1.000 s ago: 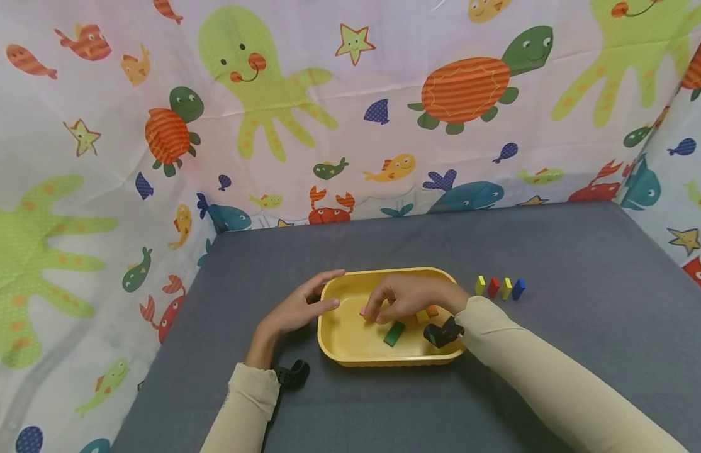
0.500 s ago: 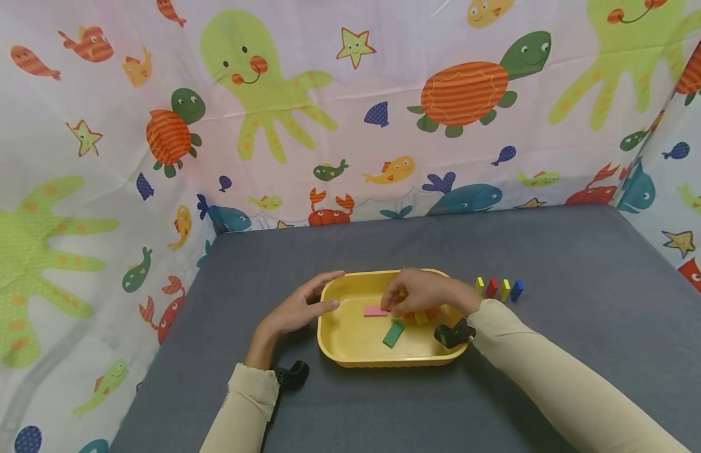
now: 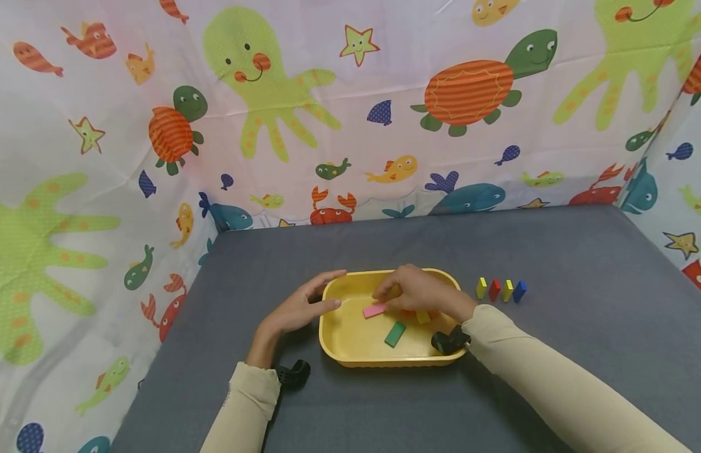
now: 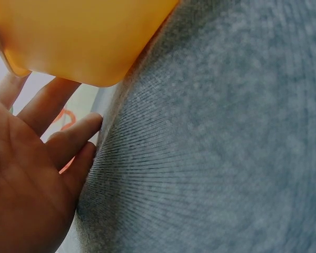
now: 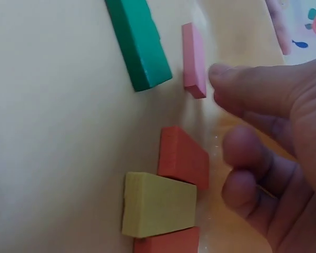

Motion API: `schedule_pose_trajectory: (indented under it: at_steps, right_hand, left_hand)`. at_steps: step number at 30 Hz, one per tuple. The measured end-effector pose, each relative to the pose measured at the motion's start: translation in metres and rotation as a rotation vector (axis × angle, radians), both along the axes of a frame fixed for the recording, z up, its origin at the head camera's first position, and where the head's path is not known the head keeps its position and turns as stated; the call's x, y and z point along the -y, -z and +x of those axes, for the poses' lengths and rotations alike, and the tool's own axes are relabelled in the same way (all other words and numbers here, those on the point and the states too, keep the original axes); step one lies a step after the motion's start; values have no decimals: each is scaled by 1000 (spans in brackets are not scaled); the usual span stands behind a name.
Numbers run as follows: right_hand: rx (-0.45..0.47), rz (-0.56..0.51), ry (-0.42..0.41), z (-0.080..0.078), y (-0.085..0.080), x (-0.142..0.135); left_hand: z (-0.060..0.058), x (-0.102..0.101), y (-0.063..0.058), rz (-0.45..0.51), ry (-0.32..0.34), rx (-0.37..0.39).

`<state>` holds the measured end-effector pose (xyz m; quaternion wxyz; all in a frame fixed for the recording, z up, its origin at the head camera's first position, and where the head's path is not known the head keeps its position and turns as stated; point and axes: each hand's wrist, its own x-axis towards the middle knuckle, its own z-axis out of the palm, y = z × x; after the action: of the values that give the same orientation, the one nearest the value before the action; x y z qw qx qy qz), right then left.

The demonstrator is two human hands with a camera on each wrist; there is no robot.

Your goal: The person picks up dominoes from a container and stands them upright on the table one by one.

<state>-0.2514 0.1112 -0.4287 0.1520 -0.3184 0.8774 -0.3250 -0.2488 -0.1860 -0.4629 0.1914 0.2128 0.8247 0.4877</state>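
Note:
A shallow yellow plastic tub (image 3: 350, 352) holds several coloured wooden blocks. At its left end, my left hand (image 3: 294, 308) rests on the rim, thumb over the edge; in the left wrist view its long fingers (image 4: 45, 105) stretch out along the outer wall. My right hand (image 3: 415, 289) is inside the tub, its fingers loosely bent, with nothing between them. One fingertip is right beside a pink block (image 5: 194, 60). A green block (image 3: 394, 334) lies nearer the front. In the right wrist view, a yellow block (image 5: 160, 205) lies between two orange-red ones, partly covered by my hand in the head view.
Right of the tub, a short row of standing blocks, yellow (image 3: 481, 288), red (image 3: 494, 290), yellow and blue (image 3: 519, 291), is on the grey tabletop (image 3: 583, 352). A curtain (image 3: 350, 126) with sea animals hangs behind and along the sides.
My right hand draws back right from over the pink block, then shifts slightly left. The pink block, mostly covered at first, shows now and has turned a little. My left hand stays put.

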Motion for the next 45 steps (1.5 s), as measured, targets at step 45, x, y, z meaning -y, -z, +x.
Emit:
schedule_pose_trajectory:
  at_steps: [45]
  right_hand:
    - [-75, 98, -109, 4, 12, 11]
  left_hand:
    - [0, -1, 3, 6, 10, -7]
